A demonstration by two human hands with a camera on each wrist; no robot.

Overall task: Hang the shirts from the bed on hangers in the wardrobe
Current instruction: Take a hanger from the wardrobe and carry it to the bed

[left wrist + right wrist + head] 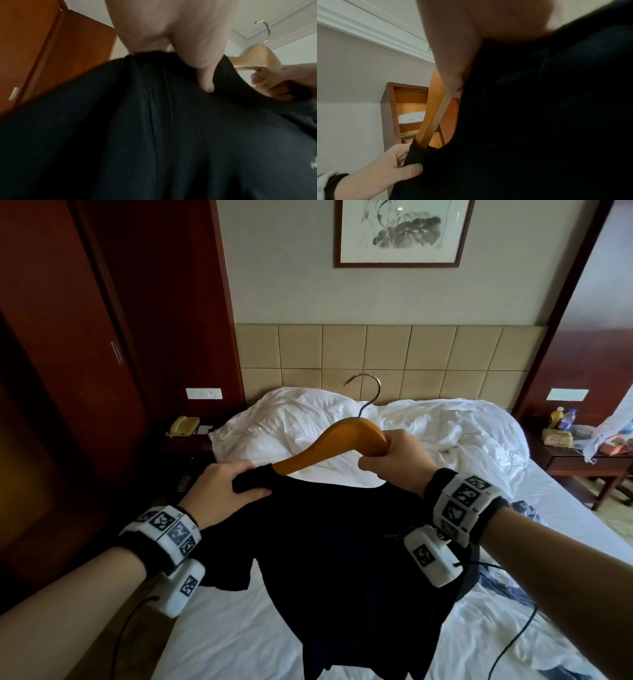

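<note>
You are holding the black T-shirt (346,559) up over the bed (239,638); it is hanging limp, soft and light, so keep taking it at the shoulder. Your left hand (222,494) is pinching that shoulder over the stiff wooden hanger (337,445), whose other arm your right hand (397,460) is gripping.

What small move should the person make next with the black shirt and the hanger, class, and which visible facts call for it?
Probably the left hand should draw the black shirt further along the wooden hanger. That hand grips the shirt's shoulder where one hanger arm enters the neck opening; the middle of the hanger is bare, and the right hand grips the other arm, which seems not yet covered.
</note>
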